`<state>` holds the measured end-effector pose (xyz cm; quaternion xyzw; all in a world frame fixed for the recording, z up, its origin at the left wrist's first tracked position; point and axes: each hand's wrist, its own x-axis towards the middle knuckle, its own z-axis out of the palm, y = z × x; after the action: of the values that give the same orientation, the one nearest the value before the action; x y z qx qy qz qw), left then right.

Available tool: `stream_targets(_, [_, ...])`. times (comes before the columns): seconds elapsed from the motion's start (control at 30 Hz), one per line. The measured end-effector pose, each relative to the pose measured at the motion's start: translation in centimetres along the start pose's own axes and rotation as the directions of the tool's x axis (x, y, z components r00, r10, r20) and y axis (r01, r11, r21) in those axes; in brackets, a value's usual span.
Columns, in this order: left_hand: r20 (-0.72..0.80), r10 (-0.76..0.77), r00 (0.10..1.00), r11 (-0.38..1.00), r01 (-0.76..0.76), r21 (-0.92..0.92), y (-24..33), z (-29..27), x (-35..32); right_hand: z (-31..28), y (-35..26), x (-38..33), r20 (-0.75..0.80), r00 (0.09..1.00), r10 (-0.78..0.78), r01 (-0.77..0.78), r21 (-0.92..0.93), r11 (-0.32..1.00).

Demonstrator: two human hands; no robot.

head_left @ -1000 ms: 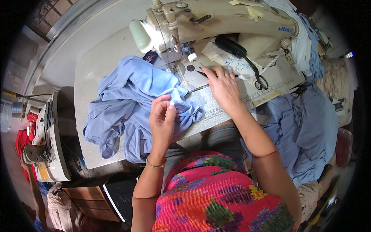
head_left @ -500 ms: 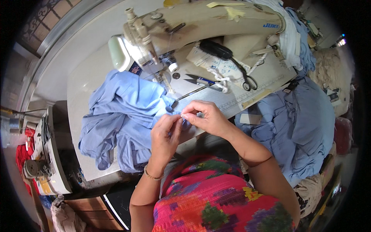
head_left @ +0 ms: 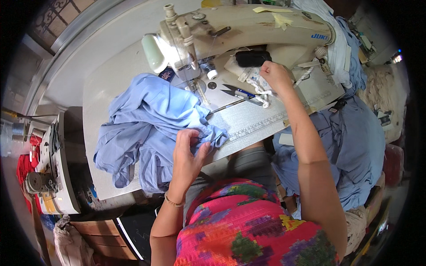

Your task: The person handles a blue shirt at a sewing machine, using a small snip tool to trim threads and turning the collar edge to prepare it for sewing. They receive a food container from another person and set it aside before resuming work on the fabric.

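Observation:
My left hand [head_left: 187,155] rests at the near edge of a crumpled light-blue cloth [head_left: 153,111], its thumb apart from its curled fingers and nothing visibly gripped. The cloth lies on the sewing machine bed, left of the needle area. My right hand [head_left: 276,76] reaches over the bed beside a black object [head_left: 253,58]. Its fingers are closed, and what they hold, if anything, is hidden. The black scissor handles seen earlier no longer show. Thread snips [head_left: 242,94] with a blue part lie below that hand, next to a white twisted cord [head_left: 262,93].
The sewing machine [head_left: 248,26] arches across the back, its lamp [head_left: 153,53] lit at left. A ruler strip [head_left: 257,124] runs along the bed's front edge. More blue fabric [head_left: 350,137] is heaped at right, with a white card [head_left: 286,139] on it. Another machine [head_left: 49,168] stands far left.
My right hand has left the left hand and the cloth edge, moving up and right to the black object. My left hand has stayed near the cloth, its thumb and fingers now apart.

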<state>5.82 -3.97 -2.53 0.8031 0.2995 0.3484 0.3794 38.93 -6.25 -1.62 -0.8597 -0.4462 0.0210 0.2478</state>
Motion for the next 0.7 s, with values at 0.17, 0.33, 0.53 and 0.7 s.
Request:
stream_targets(0.17, [-0.017, -0.024, 1.000, 0.997, 0.023, -0.070, -0.7, -0.2, -0.2, -0.2, -4.5, -4.3, 0.072, 0.978, -0.196, 0.141, 0.466, 0.873])
stream_targets(0.33, [-0.011, -0.069, 0.998, 0.988, 0.067, -0.140, -1.5, -0.2, -0.1, 2.4, -10.2, -11.0, 0.402, 0.735, -0.547, 0.143, 0.696, 0.704])
stream_targets(0.53, [-0.020, 0.078, 0.997, 0.987, -0.074, 0.144, -1.3, -1.4, 0.1, 4.1, -11.8, -11.0, 0.498, 0.660, -0.562, -0.281, 0.858, 0.430])
stream_targets(0.7, [-0.006, 0.104, 0.995, 0.881, -0.090, 0.465, -1.8, -3.1, 0.0, 3.9, -12.2, -11.6, 0.541, 0.650, -0.533, -0.562, 0.815, 0.142])
